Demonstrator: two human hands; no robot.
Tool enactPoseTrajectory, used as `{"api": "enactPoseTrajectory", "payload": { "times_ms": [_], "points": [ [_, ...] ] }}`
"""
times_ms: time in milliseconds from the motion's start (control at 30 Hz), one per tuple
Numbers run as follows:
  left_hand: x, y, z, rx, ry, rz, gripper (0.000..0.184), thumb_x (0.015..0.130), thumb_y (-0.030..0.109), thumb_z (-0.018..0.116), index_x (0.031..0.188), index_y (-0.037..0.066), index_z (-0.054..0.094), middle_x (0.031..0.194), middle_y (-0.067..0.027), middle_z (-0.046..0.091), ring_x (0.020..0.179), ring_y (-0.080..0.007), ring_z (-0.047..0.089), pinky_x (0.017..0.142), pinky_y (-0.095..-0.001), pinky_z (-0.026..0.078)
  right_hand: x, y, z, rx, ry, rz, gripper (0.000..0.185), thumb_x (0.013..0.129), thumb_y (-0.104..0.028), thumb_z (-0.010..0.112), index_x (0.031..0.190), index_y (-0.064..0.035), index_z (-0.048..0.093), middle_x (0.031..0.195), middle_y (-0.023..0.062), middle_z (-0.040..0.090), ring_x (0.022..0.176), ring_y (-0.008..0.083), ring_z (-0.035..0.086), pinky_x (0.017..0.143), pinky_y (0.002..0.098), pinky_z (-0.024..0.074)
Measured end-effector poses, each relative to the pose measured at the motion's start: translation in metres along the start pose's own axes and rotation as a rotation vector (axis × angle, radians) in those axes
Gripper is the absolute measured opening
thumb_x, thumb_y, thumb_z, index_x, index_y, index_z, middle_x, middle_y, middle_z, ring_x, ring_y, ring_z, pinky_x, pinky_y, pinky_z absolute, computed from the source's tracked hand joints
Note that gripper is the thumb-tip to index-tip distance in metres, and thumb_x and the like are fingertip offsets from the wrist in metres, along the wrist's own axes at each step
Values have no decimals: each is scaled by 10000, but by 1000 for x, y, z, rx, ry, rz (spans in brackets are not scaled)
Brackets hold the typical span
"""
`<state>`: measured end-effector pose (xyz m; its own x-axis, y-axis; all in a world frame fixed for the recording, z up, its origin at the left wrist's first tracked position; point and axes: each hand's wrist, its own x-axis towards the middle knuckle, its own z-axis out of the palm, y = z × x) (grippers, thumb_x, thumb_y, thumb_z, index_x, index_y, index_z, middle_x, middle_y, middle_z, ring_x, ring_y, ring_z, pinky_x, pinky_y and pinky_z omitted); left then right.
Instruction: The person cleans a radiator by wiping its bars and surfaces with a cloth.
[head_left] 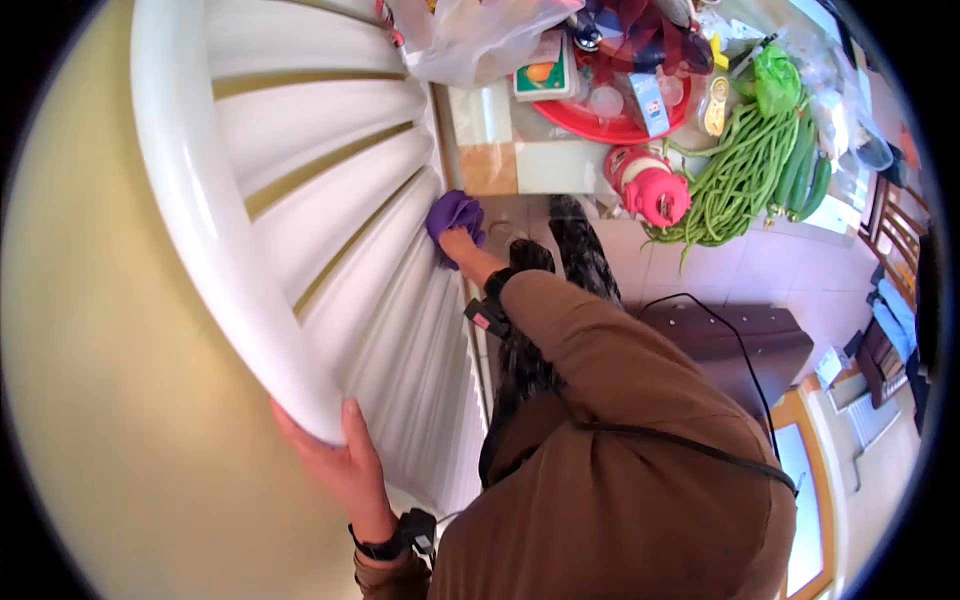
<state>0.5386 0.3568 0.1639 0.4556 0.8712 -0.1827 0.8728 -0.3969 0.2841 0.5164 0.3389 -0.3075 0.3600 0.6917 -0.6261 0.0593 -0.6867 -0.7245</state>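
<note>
A white ribbed radiator (330, 150) with a smooth rounded top rail fills the left side of the view. My left hand (345, 465) grips the rail near its lower end, thumb on one side and fingers on the other. Farther up, my right hand (458, 243) presses a bunched purple cloth (455, 212) against the radiator's side edge. The cloth hides most of that hand's fingers.
Beside the radiator, a table (560, 168) carries a red tray (575, 122), a pink-lidded bottle (657, 190), green beans (735, 180), cucumbers (802, 180) and plastic bags (480, 40). A dark brown box-like piece (730, 345) and a black cable are at the right.
</note>
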Motion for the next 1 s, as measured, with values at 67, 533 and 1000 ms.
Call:
{"api": "enactPoseTrajectory", "payload": {
  "times_ms": [67,533,1000],
  "points": [
    [3,2,2,6,-13,6,674,837,124,623,1365,-45,240,1337,-232,360,1183,-314,426,972,-388,349,-75,-55,-65,207,-161,67,367,873,-218,400,1161,-29,525,1150,225,554,1057,428,485,928,450,369],
    [-1,-12,7,-27,61,43,571,878,112,542,1340,-55,251,1280,-199,378,1116,-283,452,939,-373,372,-96,-86,-50,276,-236,75,459,899,-162,331,1323,13,348,1363,249,343,1267,368,325,1058,401,270],
    [-1,-2,2,0,59,-15,657,821,153,633,1356,-9,287,1325,-205,395,1156,-296,463,945,-367,377,-120,-101,-51,509,6,-20,467,902,-195,278,1320,-1,356,1365,239,352,1254,400,326,1067,415,255]
  ]
}}
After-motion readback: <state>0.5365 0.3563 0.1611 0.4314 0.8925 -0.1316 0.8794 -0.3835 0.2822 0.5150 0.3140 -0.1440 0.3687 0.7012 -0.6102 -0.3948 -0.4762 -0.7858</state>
